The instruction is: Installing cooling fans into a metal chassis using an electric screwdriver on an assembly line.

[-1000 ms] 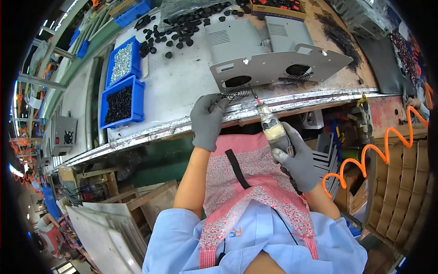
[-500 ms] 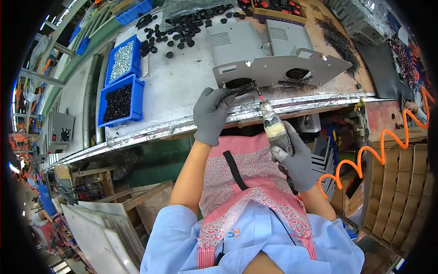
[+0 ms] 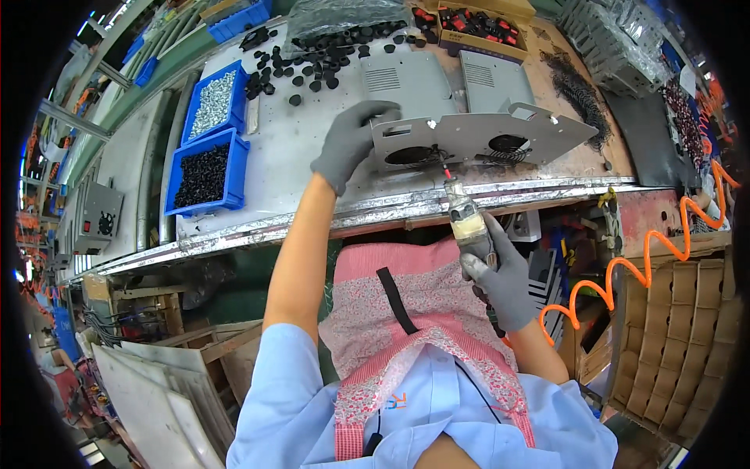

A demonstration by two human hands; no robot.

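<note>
Panel: grey metal panel (image 3: 476, 134) with two round fan openings, lying flat near the bench (image 3: 312, 164) front edge
Left hand (image 3: 351, 142): gloved, fingers curled over the panel's left corner
Right hand (image 3: 504, 277): gloved, wrapped around a powered screwdriver (image 3: 466, 219), tip at the panel

Worktop (image 3: 305, 168) w/ metal edge strip. At 10 o'clock: two blue bins, one w/ silvery screws (image 3: 212, 103), the nearer w/ black screws (image 3: 203, 173). At 12: loose black round caps (image 3: 316, 59), just past them a clear bag. At 1: cardboard box of red and black parts (image 3: 476, 25). At 3: orange coiled hose (image 3: 625, 273), cardboard cartons (image 3: 676, 344) at 4. Grey control box (image 3: 98, 219) at 9.
</note>
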